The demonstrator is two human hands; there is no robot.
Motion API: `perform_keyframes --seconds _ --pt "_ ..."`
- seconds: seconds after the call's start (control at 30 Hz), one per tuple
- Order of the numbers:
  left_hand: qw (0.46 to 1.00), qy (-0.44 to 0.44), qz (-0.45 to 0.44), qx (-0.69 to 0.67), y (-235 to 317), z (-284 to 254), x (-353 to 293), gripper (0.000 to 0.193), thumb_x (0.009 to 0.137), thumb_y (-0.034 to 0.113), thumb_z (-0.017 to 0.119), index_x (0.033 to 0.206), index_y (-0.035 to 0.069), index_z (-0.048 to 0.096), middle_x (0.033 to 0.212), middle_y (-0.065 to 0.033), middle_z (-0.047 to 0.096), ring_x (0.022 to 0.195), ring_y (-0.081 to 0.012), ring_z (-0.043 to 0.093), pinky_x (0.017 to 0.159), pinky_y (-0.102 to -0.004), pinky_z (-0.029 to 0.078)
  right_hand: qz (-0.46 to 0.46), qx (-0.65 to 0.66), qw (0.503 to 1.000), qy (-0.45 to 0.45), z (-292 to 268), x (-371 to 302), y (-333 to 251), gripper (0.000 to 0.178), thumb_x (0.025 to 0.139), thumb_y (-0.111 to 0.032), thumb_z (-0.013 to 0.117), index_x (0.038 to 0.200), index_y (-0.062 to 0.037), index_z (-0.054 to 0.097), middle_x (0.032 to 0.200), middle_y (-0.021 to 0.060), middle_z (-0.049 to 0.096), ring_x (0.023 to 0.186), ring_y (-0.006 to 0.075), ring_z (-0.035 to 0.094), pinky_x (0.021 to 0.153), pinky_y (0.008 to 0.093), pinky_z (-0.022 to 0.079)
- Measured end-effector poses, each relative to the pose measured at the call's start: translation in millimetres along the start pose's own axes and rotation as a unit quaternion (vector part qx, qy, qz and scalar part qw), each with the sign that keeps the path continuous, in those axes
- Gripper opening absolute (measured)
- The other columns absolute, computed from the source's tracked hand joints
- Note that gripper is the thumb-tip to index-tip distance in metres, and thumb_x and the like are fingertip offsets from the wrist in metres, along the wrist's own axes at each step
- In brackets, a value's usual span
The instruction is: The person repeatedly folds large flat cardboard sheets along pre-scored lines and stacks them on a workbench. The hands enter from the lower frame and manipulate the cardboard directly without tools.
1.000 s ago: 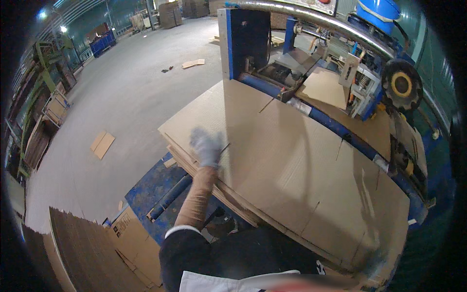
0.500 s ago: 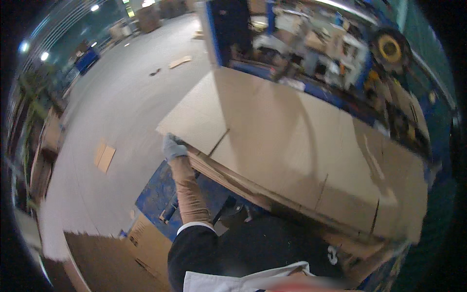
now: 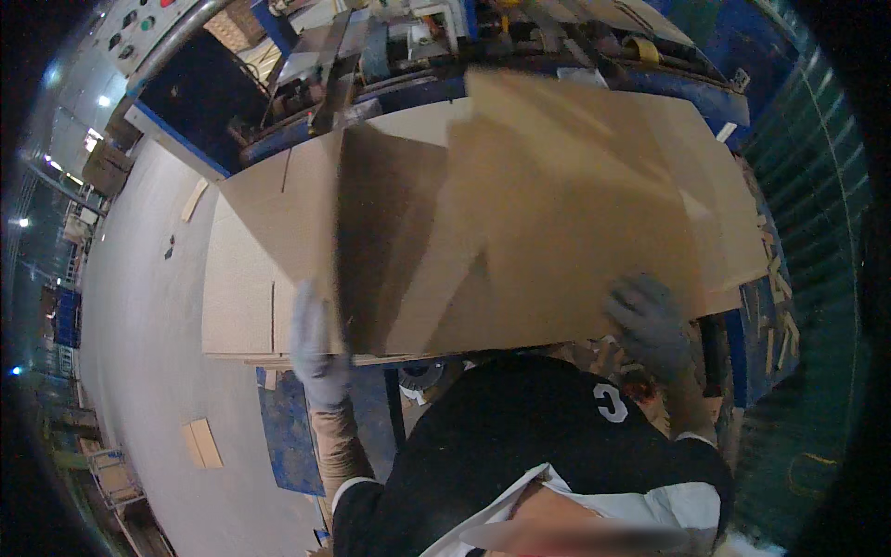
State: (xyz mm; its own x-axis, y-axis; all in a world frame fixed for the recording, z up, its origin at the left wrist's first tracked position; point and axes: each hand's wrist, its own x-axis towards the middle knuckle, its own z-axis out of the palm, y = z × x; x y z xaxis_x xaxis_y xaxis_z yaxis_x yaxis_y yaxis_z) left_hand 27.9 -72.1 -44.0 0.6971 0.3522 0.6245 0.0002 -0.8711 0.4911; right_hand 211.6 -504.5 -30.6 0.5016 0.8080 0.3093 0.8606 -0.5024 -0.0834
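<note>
A cardboard sheet [image 3: 575,213] is partly folded, its panels raised and smeared by motion, on top of a stack of flat cardboard sheets [image 3: 246,320]. My left hand [image 3: 317,353], in a grey glove, is beside the folded sheet's left edge. Its fingers stretch upward, somewhat blurred. Over the near right part of the sheet is my right hand [image 3: 645,320], also gloved in grey. Its fingers look spread and flat against the cardboard, though motion softens them.
Blue machinery [image 3: 399,84] with rollers runs along the far side of the stack. A control panel [image 3: 130,37] with buttons stands far left. Cardboard pieces [image 3: 202,444] lie on the floor at left. A green corrugated wall [image 3: 817,241] borders the right, near cardboard scraps [image 3: 781,325].
My view has swung to the right. Earlier, my left hand was at the stack's left corner and my right hand was unseen; now both are at a raised, partly folded sheet.
</note>
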Motion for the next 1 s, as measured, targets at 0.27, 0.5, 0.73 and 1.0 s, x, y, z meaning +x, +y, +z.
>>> perform_keyframes --seconds 0.27,0.5,0.73,1.0 --pt "0.925 -0.286 0.2 0.148 24.2 40.8 26.4 0.049 0.082 0.009 0.053 0.13 0.009 0.051 0.136 -0.0163 0.049 0.126 -0.0358 0.047 0.107 -0.052 0.034 -0.063 0.008 0.998 -0.001 17.2 39.4 8.5 0.041 0.071 -0.025 0.072 0.108 -0.0102 0.063 0.124 0.0112 0.058 0.12 0.0321 0.051 0.1 0.0472 0.041" --pt "0.935 -0.248 0.199 0.156 -3.8 43.5 45.8 0.052 0.081 0.012 0.056 0.133 0.009 0.049 0.137 -0.0191 0.047 0.128 -0.0386 0.044 0.108 -0.052 0.032 -0.076 0.004 0.996 -0.035 38.2 75.4 53.4 0.064 0.08 -0.059 0.057 0.121 -0.0091 0.058 0.129 0.0139 0.055 0.125 0.0351 0.046 0.107 0.0506 0.031" --pt "0.964 -0.135 0.2 0.111 -41.4 113.6 140.2 0.064 0.074 0.014 0.067 0.135 0.008 0.047 0.136 -0.0202 0.047 0.125 -0.0383 0.046 0.107 -0.0521 0.032 0.08 0.021 0.993 -0.085 42.0 162.0 105.4 0.086 0.073 -0.071 0.056 0.131 -0.0067 0.051 0.14 0.0161 0.046 0.131 0.037 0.038 0.11 0.0515 0.025" --pt "0.947 -0.076 0.165 0.265 -75.1 183.1 201.9 0.046 0.092 0.015 0.046 0.137 0.013 0.043 0.134 -0.0143 0.05 0.126 -0.0315 0.046 0.107 -0.0537 0.031 0.115 -0.118 0.985 -0.046 94.9 218.5 140.7 0.076 0.085 -0.067 0.043 0.136 -0.0111 0.046 0.144 0.0134 0.042 0.131 0.0347 0.038 0.108 0.0491 0.029"
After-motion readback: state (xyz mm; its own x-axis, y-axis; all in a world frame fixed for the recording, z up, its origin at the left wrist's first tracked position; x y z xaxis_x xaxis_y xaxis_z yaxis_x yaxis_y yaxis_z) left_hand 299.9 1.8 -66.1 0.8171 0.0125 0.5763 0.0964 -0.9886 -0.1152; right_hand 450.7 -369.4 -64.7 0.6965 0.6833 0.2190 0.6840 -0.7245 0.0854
